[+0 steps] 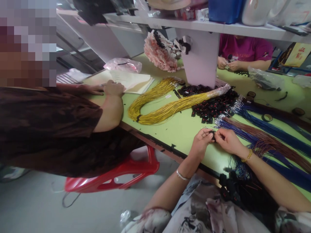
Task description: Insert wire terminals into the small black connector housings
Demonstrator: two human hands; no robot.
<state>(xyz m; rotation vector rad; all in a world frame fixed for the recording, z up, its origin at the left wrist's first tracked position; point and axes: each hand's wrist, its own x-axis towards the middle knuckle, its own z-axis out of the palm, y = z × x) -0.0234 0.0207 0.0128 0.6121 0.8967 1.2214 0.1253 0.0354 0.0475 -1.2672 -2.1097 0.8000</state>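
My left hand (203,139) is closed, pinching a small black plastic connector housing (213,135) just above the table's front edge. Close beside it on the right, my right hand (227,139) has its fingertips pressed together at the housing; what they grip is too small to make out. Behind both hands spreads a pile of black connector housings (209,108) with red marks. Blue wires (269,129) and brown wires (257,131) fan to the right, their silvery ends (222,119) toward my hands. Finished-looking black pieces with wires (229,187) hang at my lap.
A bundle of yellow wires (155,111) curves across the green table (175,136). At left a person leans over an open notebook (132,81) beside a red stool (114,176). Another person in a purple shirt (250,50) works opposite. A shelf (194,25) crosses above; tape rolls (266,117) lie right.
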